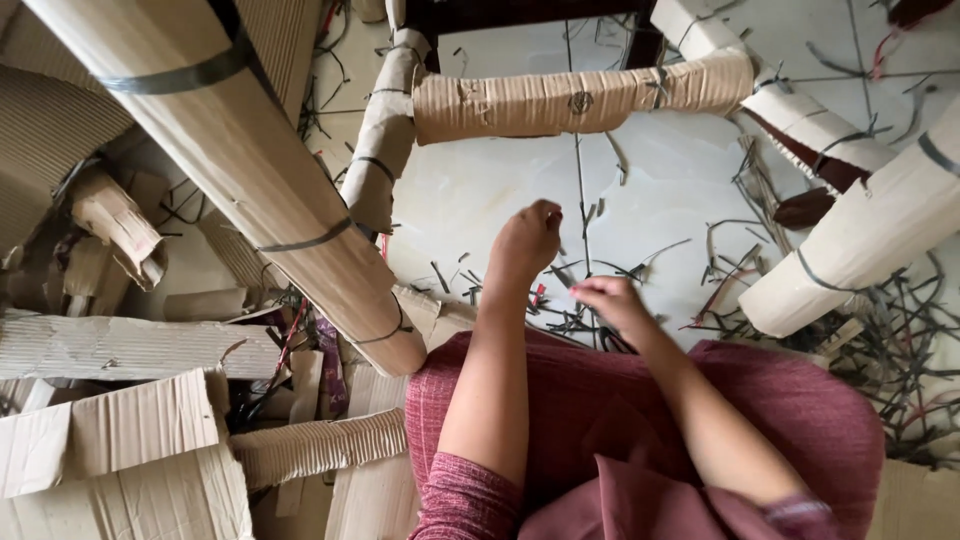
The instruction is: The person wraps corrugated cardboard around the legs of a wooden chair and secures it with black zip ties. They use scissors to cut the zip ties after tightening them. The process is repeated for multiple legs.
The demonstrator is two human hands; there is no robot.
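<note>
Overhead, left hand (525, 240) curled shut, right hand (607, 297) fingers pinching a thin dark plastic strap (580, 180) — long axis running away across the pale marble floor (660, 190), cardboard-wrapped chair legs (570, 102) around.

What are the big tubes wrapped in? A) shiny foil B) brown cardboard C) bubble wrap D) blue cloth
B: the long tube on the left and the crossbar above the left hand and right hand are covered in ribbed brown cardboard, tied with dark straps.
</note>
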